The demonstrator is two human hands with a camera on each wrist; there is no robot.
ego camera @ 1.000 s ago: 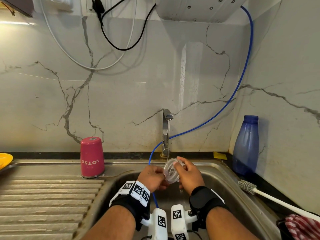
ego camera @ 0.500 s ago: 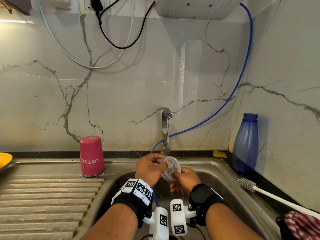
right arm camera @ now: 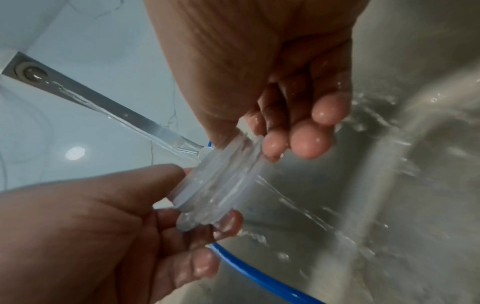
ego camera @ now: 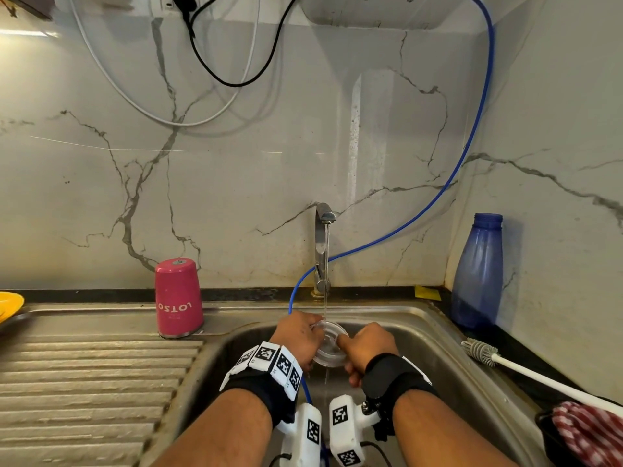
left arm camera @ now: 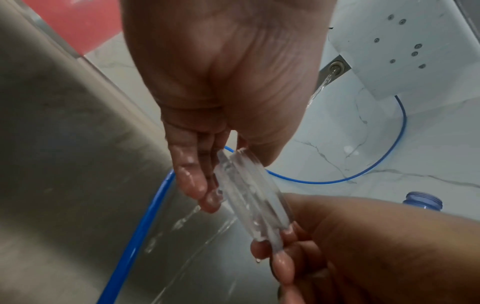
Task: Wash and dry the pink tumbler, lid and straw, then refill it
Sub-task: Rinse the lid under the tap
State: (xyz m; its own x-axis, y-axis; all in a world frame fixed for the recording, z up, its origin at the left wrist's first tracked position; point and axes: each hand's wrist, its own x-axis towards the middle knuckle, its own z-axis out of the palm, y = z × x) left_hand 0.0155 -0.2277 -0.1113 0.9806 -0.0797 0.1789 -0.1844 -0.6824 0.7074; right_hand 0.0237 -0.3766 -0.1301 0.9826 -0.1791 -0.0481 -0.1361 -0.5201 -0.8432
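The clear round lid (ego camera: 328, 347) is held over the sink basin under the running tap (ego camera: 323, 247). My left hand (ego camera: 298, 335) pinches its left edge between thumb and fingers (left arm camera: 205, 185). My right hand (ego camera: 365, 348) pinches the right edge, thumb across the top face and fingers (right arm camera: 298, 142) behind. Water runs over the lid (right arm camera: 221, 181) and streams off below it (left arm camera: 249, 201). The pink tumbler (ego camera: 178, 298) stands upside down on the drainboard by the wall, left of the basin. No straw is in view.
A blue hose (ego camera: 438, 197) hangs from the wall unit into the steel sink (ego camera: 438, 358). A blue bottle (ego camera: 478, 274) stands at the back right. A white bottle brush (ego camera: 488, 355) and a red checked cloth (ego camera: 590, 433) lie right. A yellow dish (ego camera: 8, 305) sits far left.
Both hands have turned the lid under the stream: it stood more on edge before and now faces up, with my right thumb moved onto its top.
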